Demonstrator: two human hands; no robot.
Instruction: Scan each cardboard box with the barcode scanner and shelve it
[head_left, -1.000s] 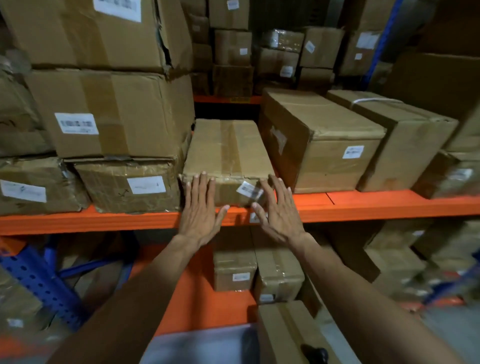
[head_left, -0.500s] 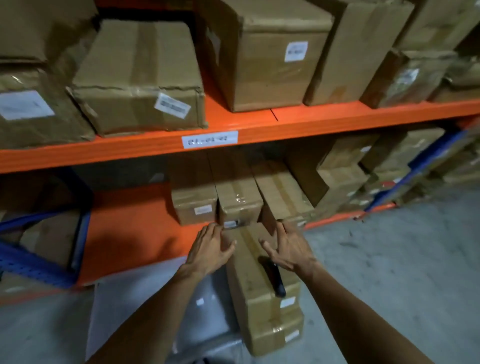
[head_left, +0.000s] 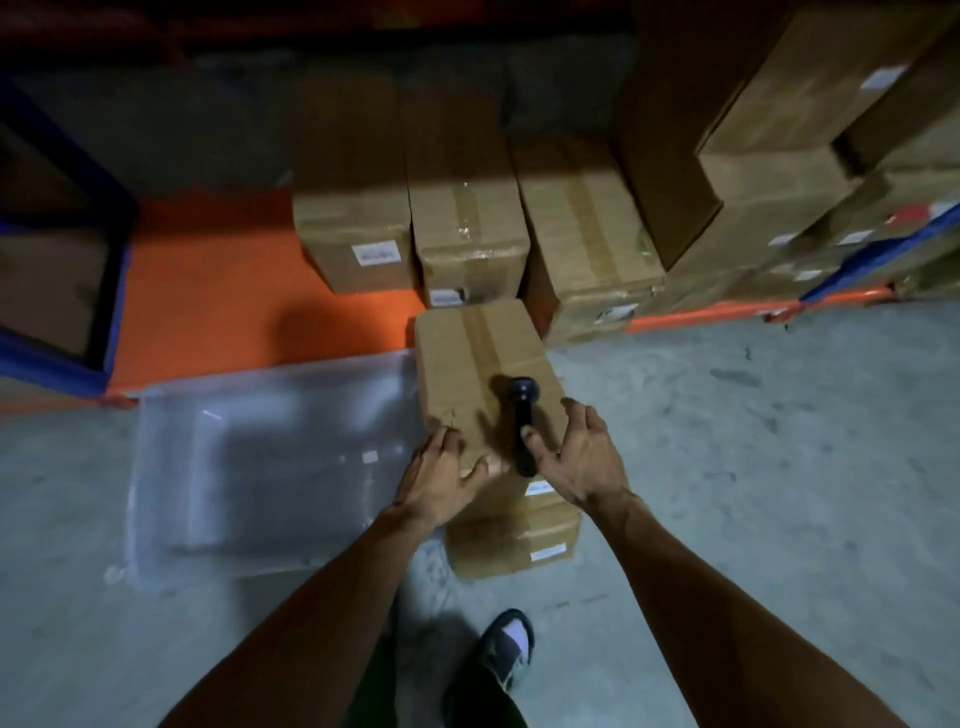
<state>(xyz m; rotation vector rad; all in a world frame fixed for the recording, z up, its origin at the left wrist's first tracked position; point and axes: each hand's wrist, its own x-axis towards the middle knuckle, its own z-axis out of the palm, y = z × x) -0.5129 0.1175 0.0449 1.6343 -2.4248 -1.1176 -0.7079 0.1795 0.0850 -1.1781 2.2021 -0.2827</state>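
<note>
Barcode scanner (head_left: 522, 423) flat on top box (head_left: 485, 379), long axis toward the body — handle end just beside right hand (head_left: 579, 460), open; left hand (head_left: 441, 480) open on box corner.

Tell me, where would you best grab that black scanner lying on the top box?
Probably by the handle of the barcode scanner, coming from the near, right side. It lies flat on the top cardboard box, its rounded head pointing away toward the shelf, and its slim handle end sits by the right hand.

White box labels (head_left: 375, 254) are too blurred to read.
</note>
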